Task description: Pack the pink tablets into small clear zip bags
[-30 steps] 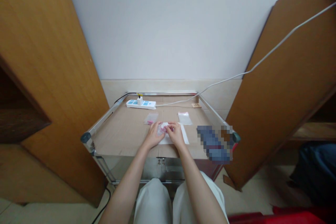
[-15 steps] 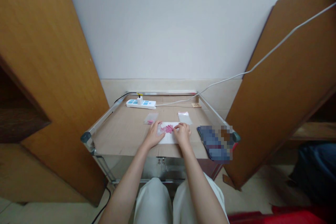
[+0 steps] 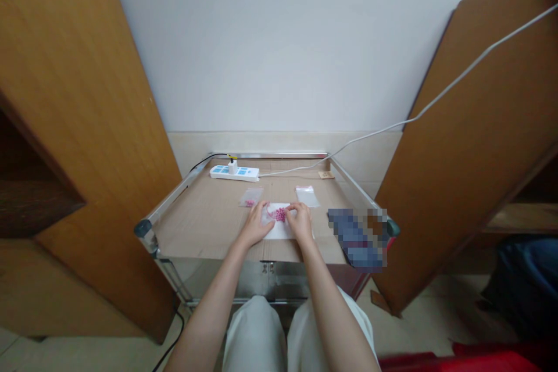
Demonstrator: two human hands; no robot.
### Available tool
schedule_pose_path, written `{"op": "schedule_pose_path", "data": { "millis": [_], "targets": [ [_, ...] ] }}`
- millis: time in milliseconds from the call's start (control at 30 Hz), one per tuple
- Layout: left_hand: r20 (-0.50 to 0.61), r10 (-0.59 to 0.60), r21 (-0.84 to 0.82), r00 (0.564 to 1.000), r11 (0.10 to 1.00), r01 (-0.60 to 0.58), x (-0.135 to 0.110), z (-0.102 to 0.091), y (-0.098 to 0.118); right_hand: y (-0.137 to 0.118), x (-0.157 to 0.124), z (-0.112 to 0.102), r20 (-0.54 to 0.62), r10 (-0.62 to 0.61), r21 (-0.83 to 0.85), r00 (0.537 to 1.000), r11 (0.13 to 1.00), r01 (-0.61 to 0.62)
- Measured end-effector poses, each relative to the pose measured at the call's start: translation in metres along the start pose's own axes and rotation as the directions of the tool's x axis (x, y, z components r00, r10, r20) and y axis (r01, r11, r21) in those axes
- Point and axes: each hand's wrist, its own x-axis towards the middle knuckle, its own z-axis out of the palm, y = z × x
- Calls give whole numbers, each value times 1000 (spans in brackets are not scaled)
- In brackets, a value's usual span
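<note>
A small heap of pink beads [image 3: 279,215] lies on a white sheet [image 3: 279,229] in the middle of a cardboard-covered cart top [image 3: 204,221]. My left hand [image 3: 256,225] rests at the sheet's left edge, fingers curled toward the beads. My right hand [image 3: 300,221] sits at the right of the heap, fingertips pinched together at the beads; what they hold is too small to make out. A small clear bag with pink beads [image 3: 250,197] lies behind the left hand. Another clear bag [image 3: 307,195] lies behind the right hand.
A white power strip [image 3: 233,172] with a plug and a white cable sits at the cart's back edge. A blurred bluish object [image 3: 357,235] lies at the right of the cart. Wooden panels lean on both sides. The cart has a metal rim [image 3: 168,200].
A second ago both hands met over the beads and covered them. The right hand then drew to the right, uncovering the heap, and has now come back to its right edge.
</note>
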Motion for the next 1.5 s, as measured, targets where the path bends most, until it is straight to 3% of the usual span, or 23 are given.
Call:
{"op": "schedule_pose_path", "data": {
  "millis": [133,333,500,600,700,1067,1267,1500],
  "targets": [
    [0,27,-8,1000,1000,-27,0,1,1,-4,0,7,2,-144,215,990,967,140],
    [-6,29,-14,1000,999,-29,-1,2,-1,-5,-1,16,83,-177,246,981,957,152],
    [0,28,-1,1000,1000,-28,0,1,-1,3,1,5,-25,-45,38,999,998,46],
    [4,34,-2,999,999,-34,0,-1,1,6,-1,0,-19,16,-133,1000,991,-18],
    [11,25,-7,1000,1000,-25,-1,-2,3,6,-2,-1,5,6,-232,1000,973,-4],
    [18,-1,-14,1000,1000,2,-1,-2,4,5,-2,3,47,-9,-294,999,956,22],
    [18,-8,-14,1000,1000,9,-1,-1,3,7,-1,2,-10,-15,-188,1000,982,13],
    [9,37,-9,999,999,-37,-1,0,0,3,5,7,5,-150,184,989,972,147]
  ]
}}
